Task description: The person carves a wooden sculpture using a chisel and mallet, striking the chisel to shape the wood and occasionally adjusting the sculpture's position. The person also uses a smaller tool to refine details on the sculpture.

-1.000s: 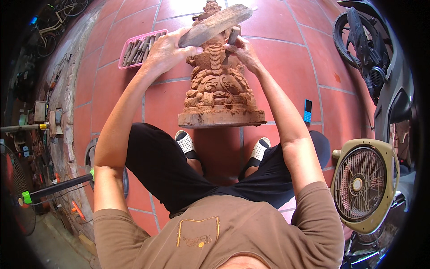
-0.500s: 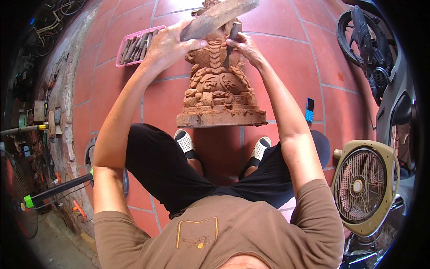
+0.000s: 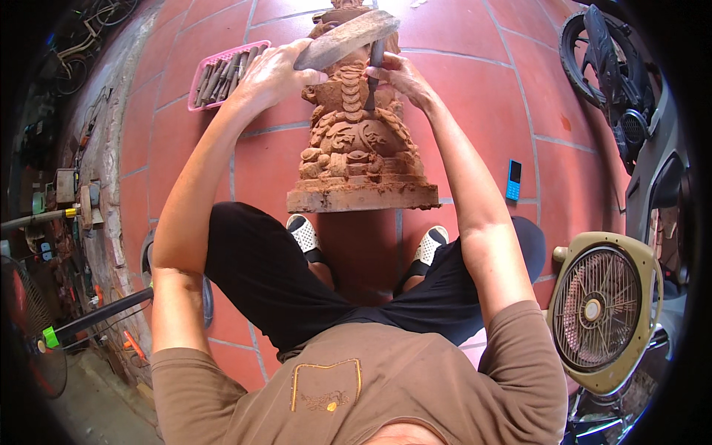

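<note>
A carved reddish-brown wooden statue (image 3: 354, 148) lies on the tiled floor, its flat base toward me. My left hand (image 3: 276, 74) grips one end of a wooden mallet (image 3: 347, 41), a flat club-like piece stretching right across the statue's upper part. The fingers of my right hand (image 3: 403, 78) are closed round a carving chisel (image 3: 375, 63) with a dark handle. Upright, the chisel points its blade down at the carving, beside a column of coin-like discs. The mallet's far end is over the top of the chisel; whether they touch I cannot tell.
A pink basket (image 3: 194, 104) of several chisels stands left of the statue. To the right are a blue mobile phone (image 3: 513, 180), a beige box fan (image 3: 599, 311) and a motorbike (image 3: 619, 96). Tools and clutter line the left wall. My feet are just below the base.
The mallet in my left hand has swung down and left toward the chisel's top. My right hand and the chisel have shifted slightly left; the statue also appears a little further left.
</note>
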The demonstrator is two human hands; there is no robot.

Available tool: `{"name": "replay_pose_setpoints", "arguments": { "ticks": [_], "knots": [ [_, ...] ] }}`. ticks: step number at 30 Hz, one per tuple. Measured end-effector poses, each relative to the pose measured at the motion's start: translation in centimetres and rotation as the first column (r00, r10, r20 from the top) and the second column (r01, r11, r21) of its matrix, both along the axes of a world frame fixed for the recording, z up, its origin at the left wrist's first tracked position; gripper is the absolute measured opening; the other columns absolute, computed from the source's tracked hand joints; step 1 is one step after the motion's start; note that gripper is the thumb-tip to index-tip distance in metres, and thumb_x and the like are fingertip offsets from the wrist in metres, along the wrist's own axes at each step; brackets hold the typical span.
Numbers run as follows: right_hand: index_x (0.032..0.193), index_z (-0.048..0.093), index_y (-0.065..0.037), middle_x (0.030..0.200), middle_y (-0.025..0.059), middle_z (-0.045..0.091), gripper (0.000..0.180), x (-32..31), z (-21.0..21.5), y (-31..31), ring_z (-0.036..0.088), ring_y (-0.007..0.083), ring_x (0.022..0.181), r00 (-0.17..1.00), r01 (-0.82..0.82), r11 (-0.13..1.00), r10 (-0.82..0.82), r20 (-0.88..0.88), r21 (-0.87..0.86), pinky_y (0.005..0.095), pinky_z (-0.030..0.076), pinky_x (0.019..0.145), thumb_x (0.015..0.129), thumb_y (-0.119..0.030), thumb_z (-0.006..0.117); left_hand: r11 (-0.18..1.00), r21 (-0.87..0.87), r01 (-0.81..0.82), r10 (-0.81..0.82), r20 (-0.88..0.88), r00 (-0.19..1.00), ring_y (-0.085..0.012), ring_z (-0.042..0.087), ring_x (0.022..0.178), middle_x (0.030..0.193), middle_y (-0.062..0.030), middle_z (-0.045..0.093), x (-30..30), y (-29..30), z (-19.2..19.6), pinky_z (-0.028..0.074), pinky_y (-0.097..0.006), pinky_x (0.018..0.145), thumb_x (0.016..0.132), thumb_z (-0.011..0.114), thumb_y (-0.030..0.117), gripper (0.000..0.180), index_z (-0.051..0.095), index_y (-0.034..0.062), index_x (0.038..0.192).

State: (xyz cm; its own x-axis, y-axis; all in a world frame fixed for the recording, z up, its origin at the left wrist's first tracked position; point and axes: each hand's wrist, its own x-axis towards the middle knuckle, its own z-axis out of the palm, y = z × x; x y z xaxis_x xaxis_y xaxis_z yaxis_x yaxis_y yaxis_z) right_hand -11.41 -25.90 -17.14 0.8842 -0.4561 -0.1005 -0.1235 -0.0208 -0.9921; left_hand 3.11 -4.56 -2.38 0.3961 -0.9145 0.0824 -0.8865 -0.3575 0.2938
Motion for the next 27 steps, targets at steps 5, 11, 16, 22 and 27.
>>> {"name": "replay_pose_setpoints", "arguments": {
  "ticks": [5, 11, 16, 22, 27],
  "knots": [
    [0.114, 0.064, -0.006, 0.106, 0.0048, 0.070, 0.029, -0.4, -0.2, -0.5, 0.066, 0.0159, 0.101, 1.000, -0.010, 1.000, 0.010, 0.010, -0.009, 0.0351, 0.055, 0.089, 0.091, -0.022, 0.071, 0.999, -0.032, -0.036, 0.030, -0.182, 0.983, -0.0252, 0.065, 0.095, 0.111, -0.0183, 0.066, -1.2, -0.6, 1.5, 0.051, -0.037, 0.082, 0.085, 0.071, 0.038, 0.068, 0.049, 0.0047, 0.140],
    [0.116, 0.063, -0.004, 0.103, 0.0051, 0.069, 0.032, 0.3, -0.2, -0.1, 0.067, 0.0159, 0.098, 1.000, -0.018, 0.999, 0.018, -0.014, -0.038, 0.0349, 0.056, 0.089, 0.091, -0.023, 0.071, 0.997, -0.019, 0.071, -0.072, -0.035, 0.997, -0.0150, 0.061, 0.073, 0.109, -0.0137, 0.066, -0.4, -0.1, 0.5, 0.051, -0.033, 0.066, 0.085, 0.071, 0.041, 0.070, 0.049, 0.0056, 0.141],
    [0.117, 0.063, -0.004, 0.101, 0.0052, 0.069, 0.031, 0.3, -0.4, 0.0, 0.067, 0.0161, 0.097, 0.999, -0.037, 0.999, 0.037, 0.023, -0.013, 0.0347, 0.057, 0.088, 0.093, -0.022, 0.069, 0.991, -0.128, -0.045, 0.021, -0.176, 0.984, -0.0170, 0.062, 0.074, 0.113, -0.0134, 0.065, -1.5, -0.4, 1.5, 0.052, -0.034, 0.071, 0.084, 0.071, 0.044, 0.071, 0.050, 0.0058, 0.140],
    [0.114, 0.062, -0.006, 0.103, 0.0053, 0.069, 0.027, -0.5, 0.4, 0.4, 0.067, 0.0160, 0.099, 0.999, -0.035, 0.999, 0.035, 0.000, 0.016, 0.0343, 0.057, 0.089, 0.093, -0.021, 0.068, 0.996, 0.090, 0.028, -0.008, -0.219, 0.976, -0.0131, 0.060, 0.082, 0.107, -0.0102, 0.064, -1.2, 0.2, 2.2, 0.051, -0.032, 0.072, 0.085, 0.071, 0.041, 0.068, 0.050, 0.0075, 0.140],
    [0.112, 0.063, -0.007, 0.103, 0.0049, 0.069, 0.023, -1.7, 1.2, 0.9, 0.067, 0.0157, 0.099, 0.995, -0.098, 0.995, 0.098, 0.016, -0.020, 0.0343, 0.056, 0.091, 0.093, -0.020, 0.068, 0.993, -0.110, -0.029, -0.007, -0.309, 0.951, -0.0120, 0.057, 0.084, 0.104, -0.0075, 0.063, -1.4, 1.7, 2.2, 0.052, -0.030, 0.069, 0.086, 0.071, 0.038, 0.064, 0.052, 0.0064, 0.139]
  ]
}}
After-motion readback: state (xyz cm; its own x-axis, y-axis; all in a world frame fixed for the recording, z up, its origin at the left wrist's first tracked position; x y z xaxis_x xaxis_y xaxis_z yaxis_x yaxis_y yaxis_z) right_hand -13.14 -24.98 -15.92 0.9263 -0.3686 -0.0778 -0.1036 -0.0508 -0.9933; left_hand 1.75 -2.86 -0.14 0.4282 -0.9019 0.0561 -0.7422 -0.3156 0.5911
